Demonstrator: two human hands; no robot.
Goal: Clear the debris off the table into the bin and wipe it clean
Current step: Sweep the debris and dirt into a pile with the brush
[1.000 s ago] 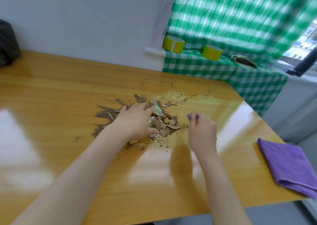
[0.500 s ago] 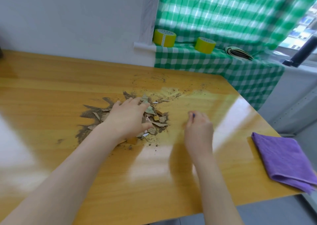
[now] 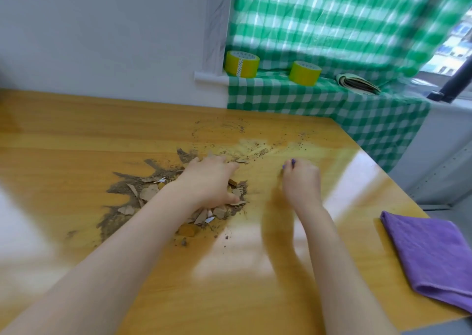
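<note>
Head view. Finding the debris (image 3: 143, 194) heaped near the middle of the tabletop (image 3: 76, 135): dry soil mixed with cardboard scraps, with crumbs trailing toward the far right corner. Seeing the left grip (image 3: 207, 181) laid over the heap, fingers spread and relaxed, clamped on nothing. Cannot tell for the right grip (image 3: 301, 181): blurred, fingers bent down just beside the heap's right side. Probably light, loose and crumbly, so no use pinching. Better to cup and rake inward from the heap's outer margins, keeping low against scattering. Noting a purple cloth (image 3: 434, 253) at the right edge, and no bin in view.
</note>
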